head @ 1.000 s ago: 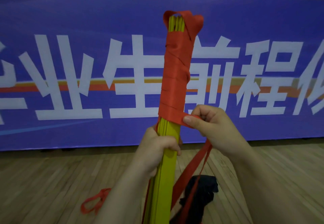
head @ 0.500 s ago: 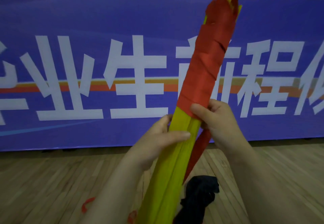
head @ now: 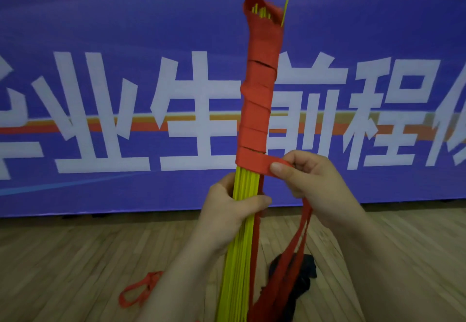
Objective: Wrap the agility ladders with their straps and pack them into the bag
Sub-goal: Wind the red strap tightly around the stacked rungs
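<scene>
Where bundle (head: 242,233) leaves frame, lower rungs and red strap (head: 257,110) unseen.

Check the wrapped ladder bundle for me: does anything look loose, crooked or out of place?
One thin yellow rung pokes out beside the top of the red strap wrapping, outside the loop holding the rest. The turns also overlap unevenly, with dark gaps between some. A separate red strap piece lies loose on the floor.

One bundle of yellow flat ladder rungs (head: 243,233), one red woven strap (head: 258,94) wrapping it, two bare hands, left (head: 232,218) and right (head: 317,185), one crumpled black fabric bag (head: 300,279) lower right, one loose red strap loop (head: 138,290) lower left.
</scene>
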`<state>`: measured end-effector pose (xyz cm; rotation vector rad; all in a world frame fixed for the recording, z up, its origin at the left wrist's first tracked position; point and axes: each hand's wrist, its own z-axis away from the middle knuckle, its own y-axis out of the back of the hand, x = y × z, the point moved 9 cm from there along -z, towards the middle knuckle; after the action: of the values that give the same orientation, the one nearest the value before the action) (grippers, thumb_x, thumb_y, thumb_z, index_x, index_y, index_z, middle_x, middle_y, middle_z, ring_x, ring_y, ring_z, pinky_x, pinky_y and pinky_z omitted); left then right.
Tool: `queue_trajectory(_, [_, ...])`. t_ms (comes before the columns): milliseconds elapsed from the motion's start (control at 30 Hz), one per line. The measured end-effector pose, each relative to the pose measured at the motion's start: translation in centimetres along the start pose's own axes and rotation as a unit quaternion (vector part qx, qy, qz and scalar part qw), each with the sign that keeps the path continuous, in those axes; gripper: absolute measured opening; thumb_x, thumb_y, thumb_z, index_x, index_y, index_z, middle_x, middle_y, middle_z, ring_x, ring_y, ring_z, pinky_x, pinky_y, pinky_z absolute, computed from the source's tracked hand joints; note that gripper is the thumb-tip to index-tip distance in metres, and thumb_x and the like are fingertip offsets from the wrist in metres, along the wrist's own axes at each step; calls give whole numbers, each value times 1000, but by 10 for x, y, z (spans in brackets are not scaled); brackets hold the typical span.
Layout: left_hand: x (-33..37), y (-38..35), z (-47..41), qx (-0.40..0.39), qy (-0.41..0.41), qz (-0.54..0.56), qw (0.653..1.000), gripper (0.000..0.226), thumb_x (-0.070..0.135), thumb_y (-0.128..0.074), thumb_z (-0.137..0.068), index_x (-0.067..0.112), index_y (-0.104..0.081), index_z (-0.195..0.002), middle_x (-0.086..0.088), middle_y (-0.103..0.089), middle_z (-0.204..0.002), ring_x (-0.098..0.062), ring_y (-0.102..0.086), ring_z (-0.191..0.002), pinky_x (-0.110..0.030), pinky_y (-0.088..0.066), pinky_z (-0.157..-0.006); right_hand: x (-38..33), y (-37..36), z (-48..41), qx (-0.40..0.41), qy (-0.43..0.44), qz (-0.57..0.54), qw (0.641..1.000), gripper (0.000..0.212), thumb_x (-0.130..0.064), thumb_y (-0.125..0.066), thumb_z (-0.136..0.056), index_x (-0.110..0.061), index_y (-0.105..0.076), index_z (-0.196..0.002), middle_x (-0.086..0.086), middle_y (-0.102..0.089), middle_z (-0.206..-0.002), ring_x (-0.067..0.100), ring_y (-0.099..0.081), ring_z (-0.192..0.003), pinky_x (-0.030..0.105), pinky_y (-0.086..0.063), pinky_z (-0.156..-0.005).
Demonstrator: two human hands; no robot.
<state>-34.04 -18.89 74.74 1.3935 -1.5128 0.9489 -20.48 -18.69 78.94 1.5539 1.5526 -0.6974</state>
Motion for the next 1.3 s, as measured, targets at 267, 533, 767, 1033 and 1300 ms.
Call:
queue_trajectory(267, [-4,-40,19,-274,49,228,933,32,13,-75,-50,10,-71,-81,-11,-65,-70,-21,-61,-53,-29,-51,-55,2,-26,-6,-138,2,-137,981,58,-57,-81,-56,-20,-68,-99,-2,-50,-57,5,-41,-43,18,-33,-45])
queue_trajectory(533, [2,-17,2,-85,25,34,996,62,44,-80,-51,25,-61,-106,-4,-71,-95,-19,-69,-83,-37,-58,-73,-30,-2,-4,109,61,27,992,20,-36,-76,-70,-17,-72,-72,-2,-69,-58,8,-64,-53,27,-55,-52])
queue_trajectory(767, [-13,8,0,96,-21,-89,991,40,31,-85,-56,16,-56,-79,13,-50,-56,-6,-48,-51,-24,-41,-54,-9,-6,0,-10,27,14,999,33,-30,-60,-83,-1,-59,-67,-8,-41,-47,2,-35,-44,15,-32,-49])
queue_trajectory(1033, [-14,5,2,54,-17,18,998,43,23,-80,-49,6,-60,-83,2,-49,-58,-15,-48,-52,-28,-42,-51,-8,-2,3,-16,54,-15,998,15,-1,-62,-84,-8,-60,-70,-14,-55,-48,-4,-50,-45,6,-39,-50])
queue_trajectory(1300, [-10,-50,29,-378,104,240,888,51,21,-76,-60,2,-60,-103,-13,-64,-74,-22,-62,-57,-30,-52,-58,7,-35,2,-149,11,-101,984,29,-34,-80,-59,-19,-74,-83,-2,-72,-70,7,-62,-49,17,-47,-44])
